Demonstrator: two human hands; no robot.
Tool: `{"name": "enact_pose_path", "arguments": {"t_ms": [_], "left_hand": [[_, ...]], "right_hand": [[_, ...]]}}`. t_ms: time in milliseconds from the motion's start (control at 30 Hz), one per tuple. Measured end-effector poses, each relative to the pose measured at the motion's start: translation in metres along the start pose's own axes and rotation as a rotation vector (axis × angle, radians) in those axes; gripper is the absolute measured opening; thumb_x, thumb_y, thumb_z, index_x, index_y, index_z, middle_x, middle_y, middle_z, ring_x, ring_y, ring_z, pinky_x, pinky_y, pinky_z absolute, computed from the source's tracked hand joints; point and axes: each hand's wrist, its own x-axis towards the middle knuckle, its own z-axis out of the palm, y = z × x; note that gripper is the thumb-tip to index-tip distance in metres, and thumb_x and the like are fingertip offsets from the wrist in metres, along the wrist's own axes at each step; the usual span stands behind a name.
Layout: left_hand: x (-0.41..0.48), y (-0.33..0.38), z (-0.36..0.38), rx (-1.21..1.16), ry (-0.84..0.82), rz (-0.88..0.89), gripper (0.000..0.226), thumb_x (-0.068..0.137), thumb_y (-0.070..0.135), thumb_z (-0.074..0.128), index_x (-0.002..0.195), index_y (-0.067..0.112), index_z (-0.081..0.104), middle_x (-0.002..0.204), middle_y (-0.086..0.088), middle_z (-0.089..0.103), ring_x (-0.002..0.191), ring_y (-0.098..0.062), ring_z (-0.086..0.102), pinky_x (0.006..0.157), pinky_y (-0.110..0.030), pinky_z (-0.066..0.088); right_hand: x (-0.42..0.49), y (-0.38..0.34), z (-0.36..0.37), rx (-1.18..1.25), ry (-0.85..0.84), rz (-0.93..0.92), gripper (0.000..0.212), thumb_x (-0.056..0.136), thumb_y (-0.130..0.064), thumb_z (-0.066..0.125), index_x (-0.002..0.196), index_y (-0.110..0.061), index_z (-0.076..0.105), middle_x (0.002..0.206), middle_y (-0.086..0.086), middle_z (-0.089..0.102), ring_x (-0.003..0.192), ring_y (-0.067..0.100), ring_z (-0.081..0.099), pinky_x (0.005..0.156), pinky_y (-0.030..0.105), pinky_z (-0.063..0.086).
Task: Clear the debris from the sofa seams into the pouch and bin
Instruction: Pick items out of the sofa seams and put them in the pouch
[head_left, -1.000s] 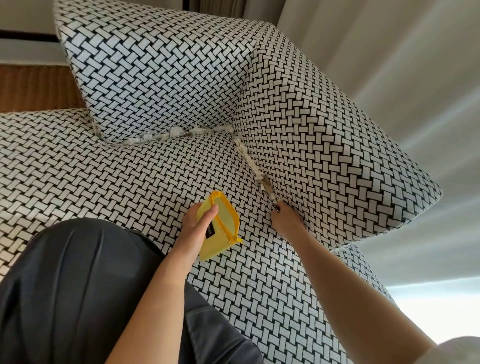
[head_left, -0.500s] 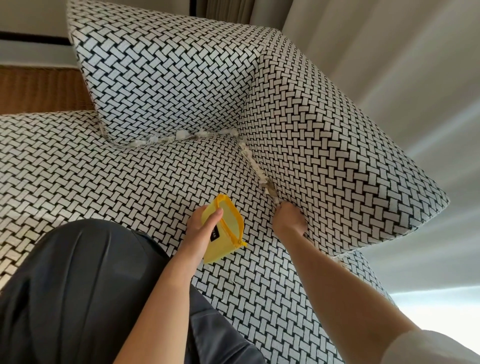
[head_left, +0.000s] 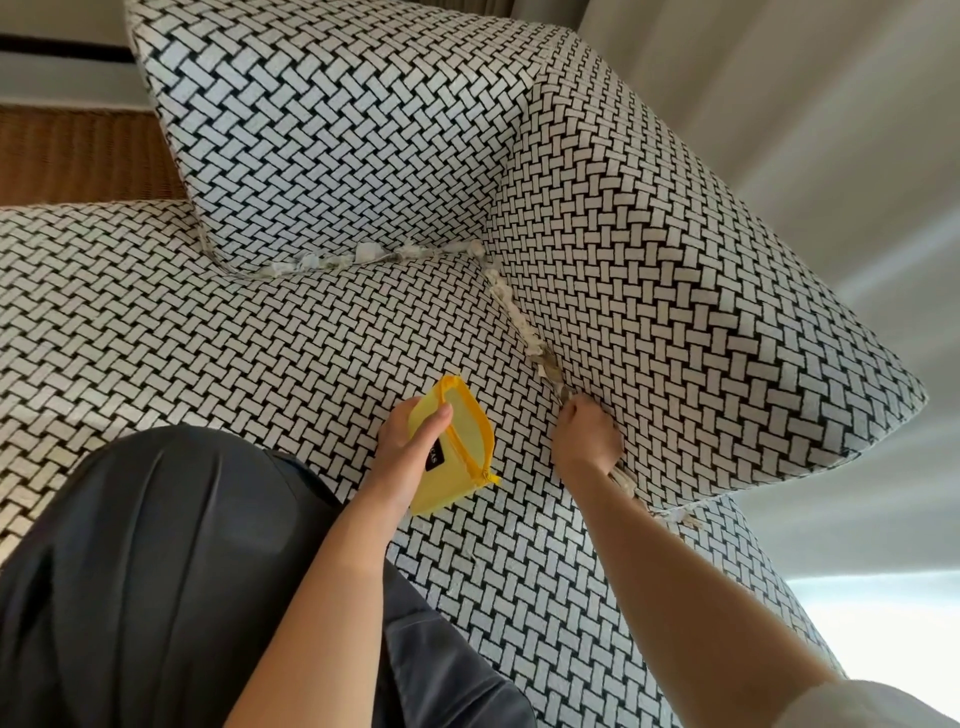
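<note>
Debris (head_left: 519, 322), pale crumpled scraps, packs the seam running away from the right hand (head_left: 587, 439), between the sofa seat (head_left: 260, 338) and the side cushion (head_left: 675, 312). More scraps lie just behind that wrist, and another line fills the seam under the back cushion (head_left: 337, 130), well beyond both hands. The right hand's fingers are curled tight at the seam; whether they pinch a scrap is hidden, so I cannot tell. Just beside it, the left hand (head_left: 405, 452) grips a yellow pouch (head_left: 467, 431), thumb across its front and its zipped mouth gaping toward the seam. Dark trousers (head_left: 156, 571) lie below the left forearm.
</note>
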Motion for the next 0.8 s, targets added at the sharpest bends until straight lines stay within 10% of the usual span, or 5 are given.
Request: {"name": "enact_pose_path", "arguments": {"t_ms": [300, 800], "left_hand": [[-0.002, 0.004, 0.001, -0.022, -0.012, 0.02, 0.066, 0.064, 0.069, 0.048, 0.121, 0.038, 0.037, 0.136, -0.002, 0.036, 0.12, -0.021, 0.04, 0.095, -0.04, 0.036], [-0.004, 0.007, 0.0, -0.019, -0.004, 0.03, 0.084, 0.061, 0.07, 0.051, 0.132, 0.027, 0.039, 0.137, -0.005, 0.037, 0.122, -0.023, 0.042, 0.103, -0.048, 0.036]], "right_hand": [[0.013, -0.004, -0.007, -0.011, -0.213, -0.015, 0.026, 0.096, -0.03, 0.04, 0.106, -0.015, 0.059, 0.088, 0.006, 0.062, 0.077, 0.023, 0.058, 0.061, 0.028, 0.043], [0.002, -0.013, -0.01, -0.069, -0.051, -0.057, 0.023, 0.099, -0.025, 0.035, 0.107, -0.012, 0.053, 0.069, 0.002, 0.055, 0.058, 0.019, 0.053, 0.048, 0.023, 0.036]]}}
